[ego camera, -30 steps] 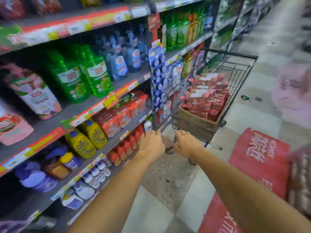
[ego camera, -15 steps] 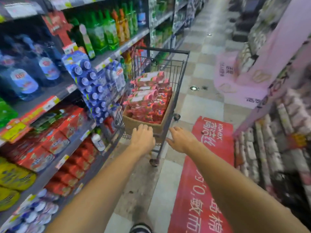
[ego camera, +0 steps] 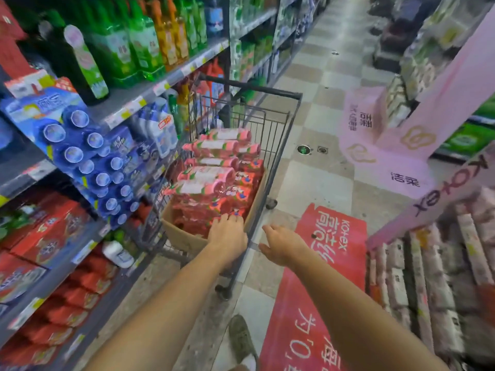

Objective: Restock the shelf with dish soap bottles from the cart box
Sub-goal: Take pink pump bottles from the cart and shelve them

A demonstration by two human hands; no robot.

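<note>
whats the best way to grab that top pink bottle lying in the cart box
Judging by its pose, grip the pink bottle round its wide labelled body, coming from above. It lies on its side atop the pile in the cardboard box, the cart's wire walls block the sides, and the body looks easier to grip than the narrow cap end.

Counts, centre of frame first: 1 wire cart (ego camera: pixel 278 135), 1 cardboard box (ego camera: pixel 187 238) in it. Pink dish soap bottles (ego camera: pixel 206 174) lying on top of the box load: 5 clearly countable, more red-wrapped ones under them, too blurred to count. 2 hands: left hand (ego camera: pixel 227 234) at the box's near edge, right hand (ego camera: pixel 281 246) just right of the cart. 1 shoe (ego camera: pixel 241 338), bottom centre. 1 red floor mat (ego camera: pixel 316 290), lower right of centre. 1 round floor fitting (ego camera: pixel 303 149), right of the cart. Upper left: 1 dark bottle (ego camera: pixel 77 60) with a pale label, green bottles (ego camera: pixel 139 44) at least 4, orange bottles (ego camera: pixel 171 36) 2. Left: 1 hanging blue blister-pack strip (ego camera: pixel 88 162).
</note>
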